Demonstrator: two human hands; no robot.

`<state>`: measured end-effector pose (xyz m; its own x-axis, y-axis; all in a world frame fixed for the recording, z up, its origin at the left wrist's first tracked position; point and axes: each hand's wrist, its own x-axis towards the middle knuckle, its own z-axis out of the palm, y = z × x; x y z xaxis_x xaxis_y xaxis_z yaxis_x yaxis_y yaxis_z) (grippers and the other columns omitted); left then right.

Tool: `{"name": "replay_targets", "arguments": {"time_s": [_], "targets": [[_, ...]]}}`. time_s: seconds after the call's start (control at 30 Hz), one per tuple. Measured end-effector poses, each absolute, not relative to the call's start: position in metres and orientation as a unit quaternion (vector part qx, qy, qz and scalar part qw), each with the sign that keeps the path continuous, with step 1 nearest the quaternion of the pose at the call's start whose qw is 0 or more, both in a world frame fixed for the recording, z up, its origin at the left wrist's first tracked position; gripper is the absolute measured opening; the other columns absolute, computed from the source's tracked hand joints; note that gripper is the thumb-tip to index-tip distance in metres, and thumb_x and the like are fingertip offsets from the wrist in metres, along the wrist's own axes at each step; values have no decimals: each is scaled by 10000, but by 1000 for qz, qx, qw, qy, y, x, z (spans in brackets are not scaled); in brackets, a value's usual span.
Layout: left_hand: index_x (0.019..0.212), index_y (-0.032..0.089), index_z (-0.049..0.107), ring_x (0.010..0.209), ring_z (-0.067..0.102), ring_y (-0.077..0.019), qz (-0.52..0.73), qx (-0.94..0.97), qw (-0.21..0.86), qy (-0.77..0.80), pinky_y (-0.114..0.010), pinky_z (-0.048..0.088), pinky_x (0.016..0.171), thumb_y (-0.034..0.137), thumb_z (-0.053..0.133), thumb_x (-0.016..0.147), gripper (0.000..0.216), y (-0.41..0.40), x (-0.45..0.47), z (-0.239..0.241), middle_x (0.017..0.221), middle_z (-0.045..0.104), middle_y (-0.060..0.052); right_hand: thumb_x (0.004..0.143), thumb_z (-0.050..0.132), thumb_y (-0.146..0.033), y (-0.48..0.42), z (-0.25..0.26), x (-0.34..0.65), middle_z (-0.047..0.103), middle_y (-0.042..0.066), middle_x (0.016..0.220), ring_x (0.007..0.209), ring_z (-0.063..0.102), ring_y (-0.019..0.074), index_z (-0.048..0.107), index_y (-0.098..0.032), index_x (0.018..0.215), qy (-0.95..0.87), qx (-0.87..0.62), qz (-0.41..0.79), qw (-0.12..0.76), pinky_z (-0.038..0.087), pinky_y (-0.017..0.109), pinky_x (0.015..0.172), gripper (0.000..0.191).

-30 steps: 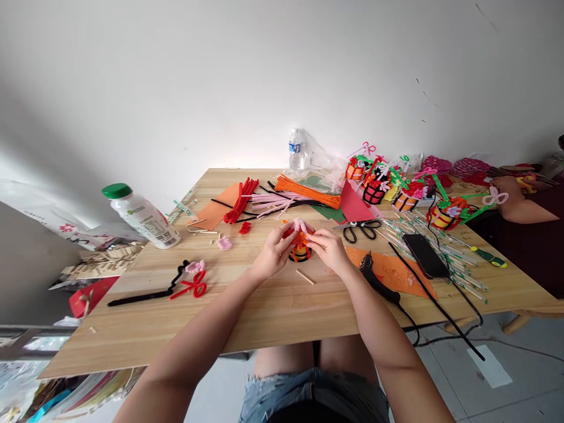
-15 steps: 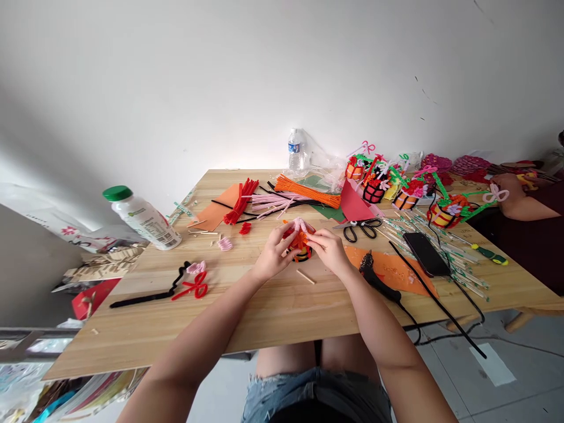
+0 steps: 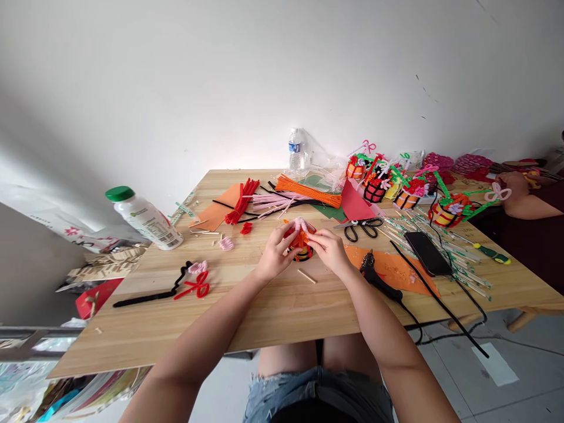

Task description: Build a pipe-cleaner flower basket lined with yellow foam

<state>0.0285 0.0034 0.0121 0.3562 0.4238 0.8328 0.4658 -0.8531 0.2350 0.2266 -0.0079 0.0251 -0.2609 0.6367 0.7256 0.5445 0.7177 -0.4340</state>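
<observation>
Between my hands, a small pipe-cleaner basket [image 3: 304, 252] in orange, yellow and black stands on the table. Pink fuzzy pipe cleaner [image 3: 300, 223] shows at its top, with orange pieces below. My left hand [image 3: 277, 251] curls round the basket's left side, fingers against it. From the right, my right hand [image 3: 328, 247] pinches at the basket's upper edge; its fingertips partly hide what they grip. A short wooden stick [image 3: 307, 276] lies just in front. To the right rests a black glue gun [image 3: 374, 275] on orange felt [image 3: 405, 273].
Pipe-cleaner bundles in red [image 3: 242, 201], pink and orange [image 3: 308, 191] lie behind my hands. Scissors [image 3: 361, 229], a phone [image 3: 427, 254] and finished flower baskets [image 3: 408, 197] are at right. A white bottle [image 3: 147, 220] stands left. Another person's arm [image 3: 524, 197] is at far right.
Both hands stay at the basket in almost the same pose. The whole view has shifted very slightly; nothing else visibly differs.
</observation>
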Motion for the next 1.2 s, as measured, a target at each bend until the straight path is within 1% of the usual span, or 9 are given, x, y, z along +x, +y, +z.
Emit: {"name": "replay_targets", "arguments": {"time_s": [0.23,0.43,0.77,0.97,1.2], "targets": [[1347,234,479,1209,513,-277,-513,-819,26,-256,-468,491,953,267,634,858,515,3,29,13,1358,483,-172,886,585,-169,-10,27,224,662,60,846,804,626,175,715,-204,1090,-795,-360,32,488,528,301,757,245],[1360,242,457,1207,522,-278,-505,-821,35,-264,-474,497,948,279,629,863,528,3,28,13,1361,482,-173,886,588,-175,-10,27,223,660,50,831,787,621,173,721,-219,1066,-790,-360,22,495,530,298,733,228],[1365,260,457,1214,520,-276,-509,-821,25,-257,-473,483,967,276,622,867,525,4,28,12,1377,483,-161,899,575,-195,-11,26,224,659,44,826,804,623,171,720,-241,1072,-790,-373,24,485,531,300,751,231],[1369,265,448,1218,516,-276,-510,-821,28,-254,-474,485,966,269,628,863,537,4,28,13,1374,483,-158,900,572,-197,-11,27,223,667,61,842,805,627,177,724,-208,1055,-789,-369,22,490,534,306,751,218],[1355,252,467,1207,524,-278,-509,-820,29,-260,-479,495,952,281,625,865,516,5,28,12,1363,491,-165,900,573,-199,-11,27,223,670,52,841,807,628,175,719,-234,1068,-789,-374,21,488,536,305,756,226]]}}
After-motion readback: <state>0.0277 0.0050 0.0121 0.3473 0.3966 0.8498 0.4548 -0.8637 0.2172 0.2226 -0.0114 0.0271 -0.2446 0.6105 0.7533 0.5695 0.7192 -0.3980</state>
